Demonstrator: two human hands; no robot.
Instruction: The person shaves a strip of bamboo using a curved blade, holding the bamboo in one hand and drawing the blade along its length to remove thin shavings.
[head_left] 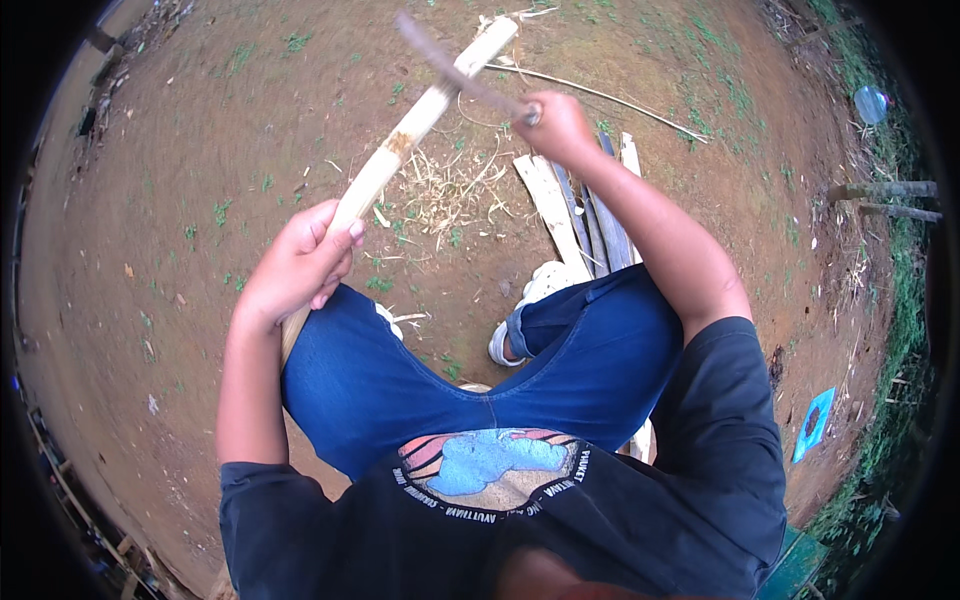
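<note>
A long pale strip of split bamboo [375,172] slants from beside my left thigh up to the far middle, with a brownish node partway along it. My left hand [303,258] is closed around its lower part. In my right hand [562,128] is the handle of a long-bladed machete [425,48]. Its dark, slightly blurred blade crosses the bamboo near the far end. Whether the edge bites into the bamboo or only lies over it, I cannot tell. Thin shavings [455,195] are scattered on the ground below the blade.
Several split slats [550,205], pale and dark, lie by my right foot [505,343]. A thin stick [610,98] rests on the bare earth beyond my right hand. At the right are a blue packet [814,425], a clear plastic container [871,104] and grass.
</note>
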